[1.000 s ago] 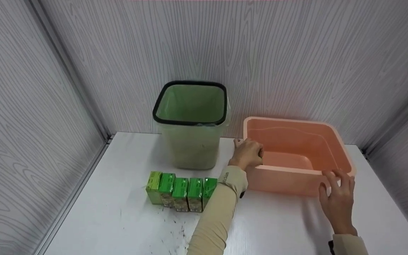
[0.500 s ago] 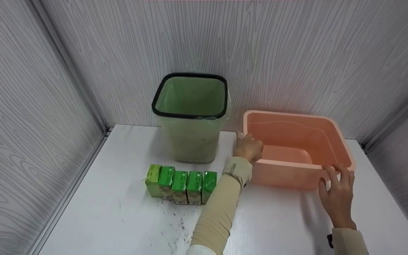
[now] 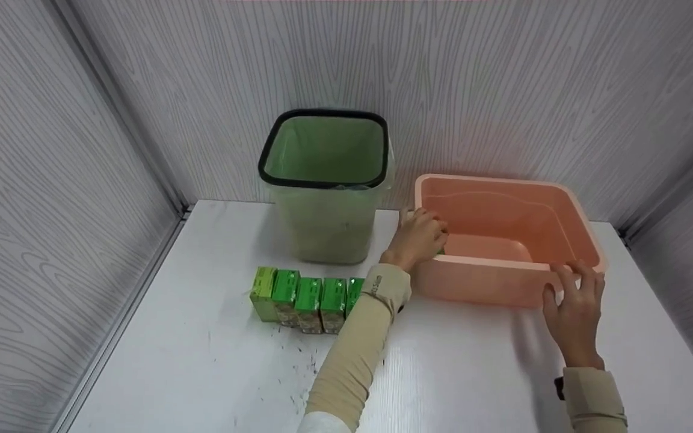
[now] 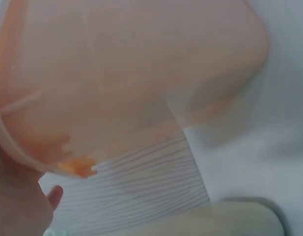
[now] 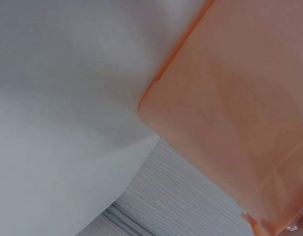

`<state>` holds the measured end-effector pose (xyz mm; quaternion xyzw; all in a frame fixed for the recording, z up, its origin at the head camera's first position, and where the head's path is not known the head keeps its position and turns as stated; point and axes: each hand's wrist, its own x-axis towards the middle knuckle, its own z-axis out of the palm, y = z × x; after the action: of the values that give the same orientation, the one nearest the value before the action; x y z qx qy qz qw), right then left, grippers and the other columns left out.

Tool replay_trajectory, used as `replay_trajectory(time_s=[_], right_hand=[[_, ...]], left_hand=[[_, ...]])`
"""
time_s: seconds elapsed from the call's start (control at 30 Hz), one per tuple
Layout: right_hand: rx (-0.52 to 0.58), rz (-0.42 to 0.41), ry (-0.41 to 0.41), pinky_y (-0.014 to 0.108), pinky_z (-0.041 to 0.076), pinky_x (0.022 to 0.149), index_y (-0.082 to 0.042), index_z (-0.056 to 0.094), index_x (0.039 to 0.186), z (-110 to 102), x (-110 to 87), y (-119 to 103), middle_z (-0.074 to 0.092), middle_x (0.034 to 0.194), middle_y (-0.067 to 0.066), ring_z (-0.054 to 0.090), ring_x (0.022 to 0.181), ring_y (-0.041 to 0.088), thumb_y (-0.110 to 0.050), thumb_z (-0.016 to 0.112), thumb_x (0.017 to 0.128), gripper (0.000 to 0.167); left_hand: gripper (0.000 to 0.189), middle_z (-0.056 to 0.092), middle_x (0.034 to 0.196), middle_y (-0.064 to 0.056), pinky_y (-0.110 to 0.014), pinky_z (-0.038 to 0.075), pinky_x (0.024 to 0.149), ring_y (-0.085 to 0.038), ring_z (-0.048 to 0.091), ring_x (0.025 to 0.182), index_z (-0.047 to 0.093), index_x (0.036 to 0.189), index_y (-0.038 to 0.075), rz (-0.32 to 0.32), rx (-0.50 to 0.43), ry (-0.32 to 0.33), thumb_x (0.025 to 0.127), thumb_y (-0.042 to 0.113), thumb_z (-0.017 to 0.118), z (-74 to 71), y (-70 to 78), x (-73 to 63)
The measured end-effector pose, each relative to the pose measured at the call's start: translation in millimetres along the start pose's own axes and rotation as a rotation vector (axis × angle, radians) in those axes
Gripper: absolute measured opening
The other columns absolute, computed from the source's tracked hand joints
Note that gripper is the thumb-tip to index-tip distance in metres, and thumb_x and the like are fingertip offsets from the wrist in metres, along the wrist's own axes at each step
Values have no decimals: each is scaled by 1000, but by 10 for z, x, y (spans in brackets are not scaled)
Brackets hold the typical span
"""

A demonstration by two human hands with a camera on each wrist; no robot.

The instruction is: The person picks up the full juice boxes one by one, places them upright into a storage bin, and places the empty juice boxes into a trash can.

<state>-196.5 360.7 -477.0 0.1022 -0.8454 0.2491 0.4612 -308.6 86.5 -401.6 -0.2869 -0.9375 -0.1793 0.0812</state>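
Pink tub point(image 3: 479, 281), right of centre: the right hand point(image 3: 576, 313) grips its near rim; the left hand point(image 3: 417, 240) dips inside, its hold on a green object point(image 3: 441, 251) unclear. Likely placing or lifting; next needs rim clearance. Green cartons point(image 3: 309, 294) stand lower, left of centre.

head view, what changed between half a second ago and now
The left hand angled its wrist left, so its sleeve covers more of the rightmost carton, and something green now shows under it. The whole scene sits higher in the picture, probably because the camera tipped. The tub, bin, other cartons and right hand stayed put.
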Motion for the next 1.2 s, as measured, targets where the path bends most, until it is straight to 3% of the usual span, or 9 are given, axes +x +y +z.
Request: replay_trajectory(time_s=[0.1, 0.23, 0.4, 0.63, 1.0, 1.2], right_hand=[[9, 6, 2, 74, 18, 110, 6, 65, 115, -1, 4, -10, 53, 118, 34, 44, 112, 55, 14, 62, 85, 31], [20, 9, -1, 72, 19, 111, 5, 66, 115, 11, 17, -27, 53, 120, 33, 44, 114, 55, 14, 62, 85, 32], [24, 6, -1, 71, 17, 111, 6, 66, 116, 33, 45, -42, 53, 120, 34, 44, 114, 55, 13, 62, 86, 32], [16, -3, -1, 70, 19, 112, 7, 66, 117, 25, 78, -37, 53, 122, 34, 45, 116, 55, 15, 61, 86, 32], [27, 12, -12, 69, 17, 113, 6, 67, 118, 25, 50, -50, 53, 121, 33, 44, 116, 55, 15, 62, 85, 34], [29, 16, -15, 68, 18, 113, 6, 67, 118, 21, 58, -52, 53, 122, 33, 44, 116, 54, 16, 62, 86, 34]], left_hand=[[24, 64, 127, 3, -43, 31, 111, -17, 51, 125, 77, 116, 18, 19, -27, 38, 106, 28, 57, -70, -53, -89], [25, 64, 126, 1, -42, 39, 104, -18, 53, 123, 76, 116, 18, 17, -46, 43, 106, 28, 56, -176, -109, -228], [23, 65, 123, 1, -41, 43, 102, -18, 54, 123, 75, 116, 18, 20, 13, 65, 105, 27, 58, -292, -169, -404], [22, 68, 122, -1, -43, 44, 102, -20, 59, 114, 76, 115, 15, 45, -7, 120, 104, 25, 60, -431, -250, -613], [24, 70, 116, -4, -43, 48, 98, -20, 63, 109, 76, 114, 11, 51, 64, 147, 104, 26, 61, -527, -357, -933], [21, 71, 113, -4, -42, 51, 91, -20, 64, 109, 76, 112, 11, 58, 53, 174, 103, 25, 63, -557, -447, -1113]])
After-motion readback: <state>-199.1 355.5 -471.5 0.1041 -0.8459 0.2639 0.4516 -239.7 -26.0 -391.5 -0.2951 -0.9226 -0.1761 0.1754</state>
